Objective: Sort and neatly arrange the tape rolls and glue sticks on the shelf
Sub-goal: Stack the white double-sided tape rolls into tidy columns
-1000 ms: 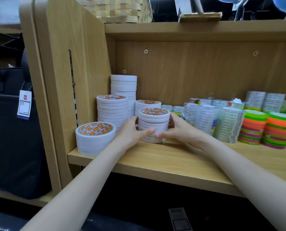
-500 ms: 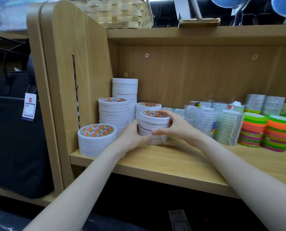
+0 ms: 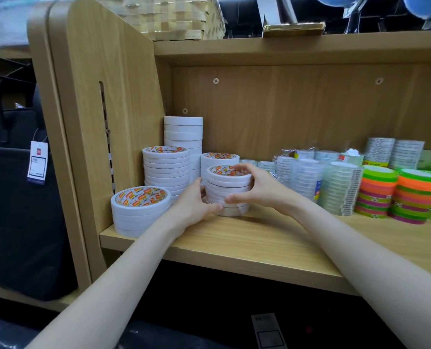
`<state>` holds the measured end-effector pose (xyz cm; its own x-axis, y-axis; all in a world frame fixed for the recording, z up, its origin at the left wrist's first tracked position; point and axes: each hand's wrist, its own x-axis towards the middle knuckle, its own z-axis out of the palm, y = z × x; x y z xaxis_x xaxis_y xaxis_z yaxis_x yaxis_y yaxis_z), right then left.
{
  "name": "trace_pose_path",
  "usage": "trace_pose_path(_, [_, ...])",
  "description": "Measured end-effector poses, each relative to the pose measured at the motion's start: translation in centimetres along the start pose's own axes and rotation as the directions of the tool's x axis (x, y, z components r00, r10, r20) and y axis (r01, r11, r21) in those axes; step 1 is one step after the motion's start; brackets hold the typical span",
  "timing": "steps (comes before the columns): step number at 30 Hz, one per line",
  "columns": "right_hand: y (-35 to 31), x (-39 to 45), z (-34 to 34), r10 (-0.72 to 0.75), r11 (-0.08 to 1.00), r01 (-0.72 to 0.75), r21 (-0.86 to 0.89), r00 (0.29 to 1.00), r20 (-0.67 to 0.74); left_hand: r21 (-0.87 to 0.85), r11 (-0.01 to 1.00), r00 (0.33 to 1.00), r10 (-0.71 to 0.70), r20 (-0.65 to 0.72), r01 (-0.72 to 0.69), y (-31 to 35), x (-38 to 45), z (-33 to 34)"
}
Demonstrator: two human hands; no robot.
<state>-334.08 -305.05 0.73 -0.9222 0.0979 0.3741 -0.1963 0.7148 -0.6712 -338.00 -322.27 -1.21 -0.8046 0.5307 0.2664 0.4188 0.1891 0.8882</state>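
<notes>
While both hands' grip clasps it, the white tape stack (image 3: 228,191) leans unevenly.

Both forearms are bare from wrist to elbow, with no sleeve in view. The left hand (image 3: 193,206) and right hand (image 3: 261,188) wear no gloves, rings, watch or bracelet.
</notes>
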Motion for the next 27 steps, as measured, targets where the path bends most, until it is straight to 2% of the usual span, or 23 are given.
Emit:
trace_pose_path(6, [0.2,-0.2,-1.2,0.047,0.980,-0.039,0.196,0.998,-0.035,0.008,1.000,1.000,-0.003,-0.004,0.003,0.1,0.1,0.0])
trace_pose_path(9, [0.9,-0.6,-2.9,0.071,0.964,-0.043,0.264,0.993,-0.096,0.078,0.997,1.000,0.019,0.001,-0.019,0.2,0.5,0.3])
trace_pose_path(12, [1.4,-0.7,-3.6,0.094,0.965,-0.057,0.258,0.987,-0.132,0.157,0.987,1.000,0.019,0.000,-0.019,0.0,1.3,1.0])
trace_pose_path(15, [1.1,-0.8,-3.6,0.081,0.966,-0.042,0.255,0.986,-0.145,0.090,0.995,0.998,-0.027,-0.062,0.032,0.0,1.7,1.0])
trace_pose_path(18, [0.6,-0.9,-3.8,0.076,0.956,-0.018,0.291,0.979,-0.191,-0.046,0.999,0.987,-0.007,-0.158,-0.001,0.8,1.3,0.3])
trace_pose_path(22, [0.2,-1.0,-3.8,0.092,0.934,0.002,0.357,0.965,-0.245,0.080,0.991,0.948,0.130,-0.290,-0.111,2.6,-0.5,-1.2])
trace_pose_path(24, [-0.1,-1.1,-2.9,0.088,0.949,-0.023,0.313,0.977,-0.195,0.162,0.973,0.901,0.215,-0.377,-0.164,3.3,-1.7,-2.6])
trace_pose_path(27, [-0.3,-1.2,-0.8,0.052,0.995,-0.046,0.092,0.997,-0.059,0.225,0.961,0.849,0.251,-0.465,-0.161,3.5,-3.6,-4.9])
